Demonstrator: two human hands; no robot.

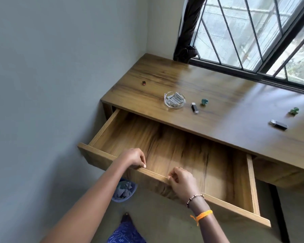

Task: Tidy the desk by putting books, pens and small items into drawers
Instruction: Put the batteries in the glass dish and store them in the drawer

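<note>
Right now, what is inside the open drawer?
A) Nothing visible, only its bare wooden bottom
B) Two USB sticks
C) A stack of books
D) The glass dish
A: the drawer shows only bare wood inside, while the glass dish and both USB sticks lie on the desk; the left hand and right hand grip its front edge.

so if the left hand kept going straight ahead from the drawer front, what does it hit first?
Probably nothing inside: the left hand grips the front edge of the open wooden drawer, whose visible floor looks bare. Beyond it, likely the drawer's hidden back or the desk edge; depth unclear.
</note>
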